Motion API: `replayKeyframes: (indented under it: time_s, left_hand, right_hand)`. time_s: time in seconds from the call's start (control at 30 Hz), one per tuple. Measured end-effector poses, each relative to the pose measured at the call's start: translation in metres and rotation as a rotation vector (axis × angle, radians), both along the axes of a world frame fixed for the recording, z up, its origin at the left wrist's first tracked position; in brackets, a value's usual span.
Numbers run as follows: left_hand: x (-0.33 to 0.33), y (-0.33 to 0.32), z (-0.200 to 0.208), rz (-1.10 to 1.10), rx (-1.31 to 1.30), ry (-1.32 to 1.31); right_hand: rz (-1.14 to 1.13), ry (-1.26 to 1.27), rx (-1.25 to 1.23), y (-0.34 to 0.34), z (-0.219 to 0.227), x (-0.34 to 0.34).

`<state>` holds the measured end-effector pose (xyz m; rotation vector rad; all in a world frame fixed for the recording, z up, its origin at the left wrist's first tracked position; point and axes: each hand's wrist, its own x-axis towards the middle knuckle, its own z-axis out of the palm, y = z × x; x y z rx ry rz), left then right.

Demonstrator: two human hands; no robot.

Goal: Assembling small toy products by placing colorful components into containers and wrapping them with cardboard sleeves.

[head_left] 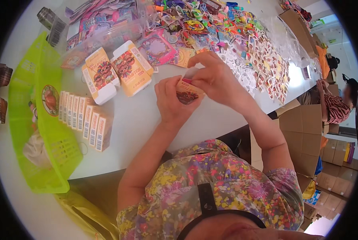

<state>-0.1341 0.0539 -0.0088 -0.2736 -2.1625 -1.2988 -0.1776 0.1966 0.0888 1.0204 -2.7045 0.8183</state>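
My left hand (170,99) is wrapped round a small orange-yellow box (187,97) with red cartoon figures on its front. The box stands tilted above the white table, its top end open and a white flap up. Something pink shows at the mouth. My right hand (219,82) is closed at that open end, thumb and fingers pinched against its edge; the fingers partly hide what lies between them. Left of my hands, two similar larger cartons (102,74) (131,68) lie with white flaps open. Several closed small boxes (101,134) stand in a row.
A green plastic basket (59,150) stands at the left, holding a cloth. Behind lie a clear bin (125,34) of printed packets, a pink-framed item (159,48), a heap of small colourful toys (211,28) and many stickers (269,66). Cardboard boxes (301,136) and another person (337,106) are at right.
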Motion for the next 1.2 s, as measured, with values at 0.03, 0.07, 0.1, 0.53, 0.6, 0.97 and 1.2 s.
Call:
replayKeyframes:
  time_s: [0.03,0.07,0.1,0.53,0.6,0.97,1.2]
  left_hand:
    - [-0.001,-0.001,0.001,-0.027,-0.001,0.002]
    - [0.0,-0.001,-0.001,-0.027,-0.001,0.0]
    - [0.002,-0.001,-0.003,-0.05,0.045,-0.054]
    - [0.008,0.002,-0.011,-0.07,0.092,-0.115]
    - [0.008,0.004,-0.008,-0.063,0.103,-0.121]
    - [0.008,0.001,-0.005,-0.121,0.133,-0.235]
    - [0.006,0.001,-0.002,-0.134,0.127,-0.227]
  right_hand:
    - [0.009,-0.077,-0.05,0.003,0.0,-0.004]
    - [0.009,-0.079,-0.05,0.006,0.0,-0.008]
    - [0.05,-0.299,-0.052,0.01,-0.001,-0.013]
    - [0.146,-0.251,-0.024,0.011,0.009,0.005]
    - [0.173,-0.301,-0.163,0.013,0.012,0.006]
    - [-0.206,-0.091,-0.374,0.052,-0.036,-0.109]
    - [-0.328,0.207,0.277,0.05,-0.076,-0.17]
